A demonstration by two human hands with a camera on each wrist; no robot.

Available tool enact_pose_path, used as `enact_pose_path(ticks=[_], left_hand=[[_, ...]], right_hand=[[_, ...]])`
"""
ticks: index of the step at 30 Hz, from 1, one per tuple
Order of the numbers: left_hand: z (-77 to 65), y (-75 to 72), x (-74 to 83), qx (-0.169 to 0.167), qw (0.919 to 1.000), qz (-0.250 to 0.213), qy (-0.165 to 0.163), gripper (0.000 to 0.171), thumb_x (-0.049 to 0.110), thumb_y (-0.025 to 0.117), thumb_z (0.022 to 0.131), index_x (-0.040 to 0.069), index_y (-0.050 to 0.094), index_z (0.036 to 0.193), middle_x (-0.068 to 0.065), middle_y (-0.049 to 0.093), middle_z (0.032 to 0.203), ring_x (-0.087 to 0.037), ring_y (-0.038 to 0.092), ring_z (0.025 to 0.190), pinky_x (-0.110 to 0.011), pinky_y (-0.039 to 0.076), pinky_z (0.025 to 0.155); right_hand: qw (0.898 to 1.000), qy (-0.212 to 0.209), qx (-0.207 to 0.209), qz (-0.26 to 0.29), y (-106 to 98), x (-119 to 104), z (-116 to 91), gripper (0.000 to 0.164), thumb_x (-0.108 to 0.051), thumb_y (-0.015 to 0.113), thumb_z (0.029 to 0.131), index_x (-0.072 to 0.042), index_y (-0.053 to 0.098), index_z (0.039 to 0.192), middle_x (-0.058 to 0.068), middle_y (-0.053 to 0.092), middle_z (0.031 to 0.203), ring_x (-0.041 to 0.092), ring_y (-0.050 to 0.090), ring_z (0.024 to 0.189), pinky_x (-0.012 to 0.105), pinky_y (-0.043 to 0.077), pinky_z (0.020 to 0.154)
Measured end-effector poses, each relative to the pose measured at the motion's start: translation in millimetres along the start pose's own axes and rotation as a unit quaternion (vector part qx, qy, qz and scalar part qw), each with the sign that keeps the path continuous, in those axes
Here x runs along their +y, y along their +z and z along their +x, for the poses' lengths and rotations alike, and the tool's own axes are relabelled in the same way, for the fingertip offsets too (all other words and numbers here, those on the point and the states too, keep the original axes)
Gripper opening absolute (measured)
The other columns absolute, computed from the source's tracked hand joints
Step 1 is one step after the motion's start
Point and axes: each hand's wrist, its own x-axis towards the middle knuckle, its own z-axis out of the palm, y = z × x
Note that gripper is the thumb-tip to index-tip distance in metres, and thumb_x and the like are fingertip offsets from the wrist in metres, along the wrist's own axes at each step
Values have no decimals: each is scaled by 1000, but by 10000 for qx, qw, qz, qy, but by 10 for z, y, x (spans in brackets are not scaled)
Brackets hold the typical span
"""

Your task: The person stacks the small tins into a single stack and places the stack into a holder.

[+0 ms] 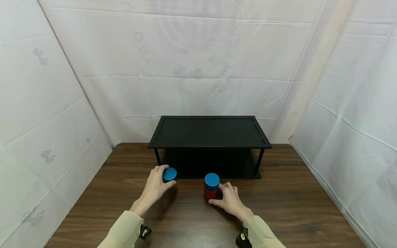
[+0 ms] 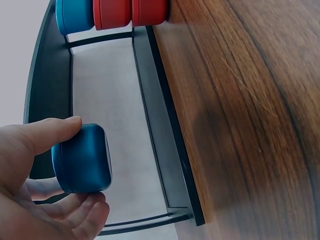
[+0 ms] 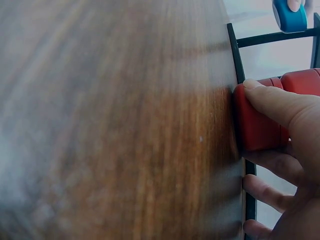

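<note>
My left hand (image 1: 156, 183) grips a small blue lidded tin (image 2: 86, 159) between thumb and fingers, raised off the table in front of the rack's left side. To its right stands a column of similar tins: a blue tin (image 1: 212, 179) on top and two red ones below it. My right hand (image 1: 232, 200) pinches the lowest red tin (image 3: 257, 120) with thumb and forefinger, while its other fingers stick out beside it. In the left wrist view, the upper red tin (image 2: 113, 14) sits between the blue one and the bottom one.
A black two-tier rack (image 1: 211, 132) stands at the back of the brown wooden table (image 1: 192, 220), just behind both hands. White patterned cloth (image 1: 198, 62) hangs behind the table and along both sides.
</note>
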Motion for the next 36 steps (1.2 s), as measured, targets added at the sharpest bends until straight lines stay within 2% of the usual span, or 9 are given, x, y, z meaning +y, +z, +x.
enact_pose_path(ticks=[18, 36], left_hand=[[9, 45, 126, 33, 9996, -57, 292, 61, 20, 79, 78, 1, 53, 130, -20, 57, 122, -36, 53, 112, -54, 49, 92], [19, 102, 281, 71, 9988, -157, 449, 62, 21, 81, 77, 3, 54, 130, -19, 56, 123, -35, 53, 112, -52, 50, 93]], right_hand=[[10000, -35, 7, -35, 0, 1, 2, 58, -41, 79, 76, -6, 63, 119, 6, 66, 107, 22, 50, 103, 54, 34, 93], [10000, -36, 11, 50, -10, -15, -10, 58, -39, 79, 77, -6, 63, 121, 6, 66, 109, 22, 49, 103, 53, 33, 92]])
